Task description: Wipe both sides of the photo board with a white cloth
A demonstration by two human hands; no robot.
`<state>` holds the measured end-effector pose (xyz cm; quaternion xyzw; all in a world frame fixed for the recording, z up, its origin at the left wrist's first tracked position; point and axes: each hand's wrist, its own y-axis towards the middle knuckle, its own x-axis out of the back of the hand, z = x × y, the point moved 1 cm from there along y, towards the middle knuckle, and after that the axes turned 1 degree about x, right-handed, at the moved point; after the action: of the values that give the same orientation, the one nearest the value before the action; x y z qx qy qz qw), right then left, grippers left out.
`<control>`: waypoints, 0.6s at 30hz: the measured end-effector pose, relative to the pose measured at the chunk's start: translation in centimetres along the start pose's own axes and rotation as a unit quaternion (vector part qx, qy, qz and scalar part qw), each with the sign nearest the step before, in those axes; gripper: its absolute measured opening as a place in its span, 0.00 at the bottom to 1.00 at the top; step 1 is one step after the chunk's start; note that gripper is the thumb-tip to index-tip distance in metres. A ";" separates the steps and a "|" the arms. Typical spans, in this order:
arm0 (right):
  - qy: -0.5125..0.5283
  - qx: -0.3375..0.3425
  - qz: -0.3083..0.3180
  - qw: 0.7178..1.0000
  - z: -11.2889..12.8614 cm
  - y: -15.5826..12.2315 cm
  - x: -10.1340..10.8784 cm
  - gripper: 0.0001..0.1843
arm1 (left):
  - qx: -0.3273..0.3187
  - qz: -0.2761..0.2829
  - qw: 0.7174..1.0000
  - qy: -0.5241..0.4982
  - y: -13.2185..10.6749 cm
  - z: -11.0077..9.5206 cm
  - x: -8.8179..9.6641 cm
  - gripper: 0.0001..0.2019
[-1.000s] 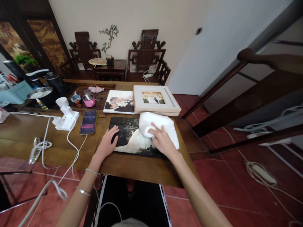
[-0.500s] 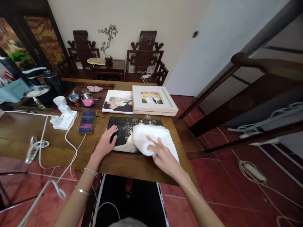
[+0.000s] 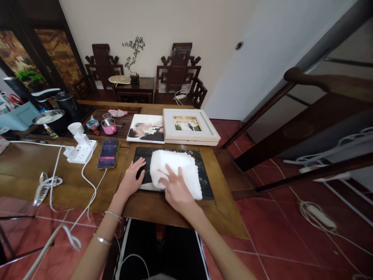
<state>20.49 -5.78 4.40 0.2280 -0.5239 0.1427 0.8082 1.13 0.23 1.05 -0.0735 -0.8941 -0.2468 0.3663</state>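
A dark photo panel (image 3: 207,186) lies flat on the wooden table near its front edge. My left hand (image 3: 131,178) rests on the panel's left edge, open, with its fingers stretched out. On top of the panel is a white fluffy cloth (image 3: 182,163), which covers most of the picture. My right hand (image 3: 179,194) presses on the cloth and grips it at its near left side, some fingers extended over it. Just behind the panel are a photo book (image 3: 147,134) with a picture on its cover and a framed photo (image 3: 188,123) on a pale box.
Left of the panel lie a phone (image 3: 108,154), a white power strip (image 3: 81,151) with cables and a clear hair claw (image 3: 45,186). A pink cup (image 3: 109,127) stands on the dark tea tray. A wooden chair (image 3: 291,128) is at the right.
My right hand has slid the white cloth leftward across the panel, uncovering its right side and hiding the figures in the picture. My left hand stays at the left edge.
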 end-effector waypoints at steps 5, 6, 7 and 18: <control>0.040 0.050 0.021 0.998 2.5 -5.0 0.2 0.25 | -0.001 0.013 1.000 0.004 0.0 -0.3 0.2 0.16; 0.046 0.055 0.030 0.997 2.3 -5.3 0.5 0.26 | -0.003 0.016 1.000 0.003 0.0 -0.3 0.2 0.16; 0.051 0.057 0.039 0.996 2.0 -5.3 0.8 0.27 | -0.004 0.018 1.000 0.003 0.0 -0.4 0.2 0.16; -0.030 -0.049 0.044 0.997 -3.3 6.1 1.5 0.29 | -0.003 0.011 1.000 -0.010 -0.2 0.2 0.0 0.17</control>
<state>20.78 1.13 5.99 0.1692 -0.5637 0.1451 0.7953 0.95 0.11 0.82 -0.0867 -0.8961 -0.2447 0.3600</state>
